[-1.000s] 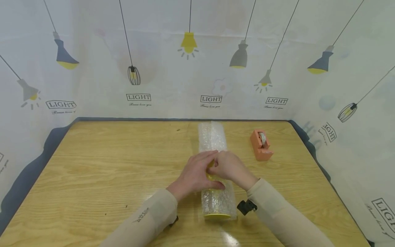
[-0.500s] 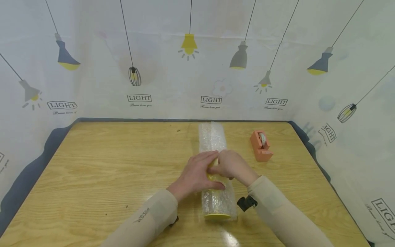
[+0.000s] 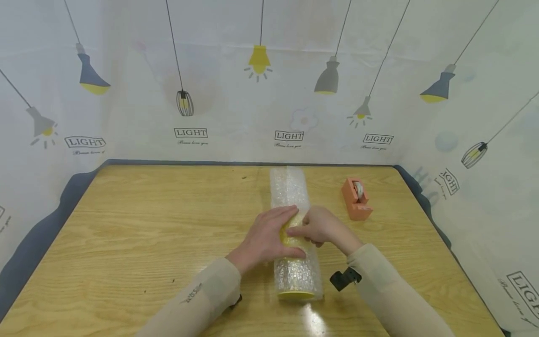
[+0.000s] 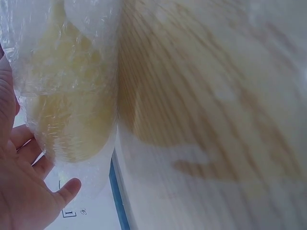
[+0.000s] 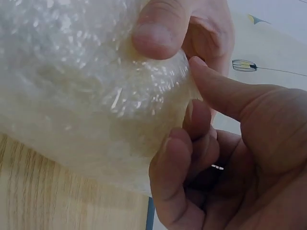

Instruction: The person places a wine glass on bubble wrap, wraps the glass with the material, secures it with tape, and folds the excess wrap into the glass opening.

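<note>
We risk the bubble wrap [image 3: 290, 185] springing loose if our left grip [image 3: 265, 234], spread wide across it, eases off — we cannot tell whether its lengthwise edge is fastened. Our right grip [image 3: 322, 227] sets a thumb on the wrap, other fingers loosely bent, pinching nothing we can make out; too hard a push could roll the bundle. The yellow item [image 3: 296, 295] lies inside the wrap on the counter [image 3: 168, 220], its round end nearest us, and might slide out if tilted. The coral tape dispenser [image 3: 355, 199] stands apart, beyond our right grip; both grips hide the wrap's middle.
</note>
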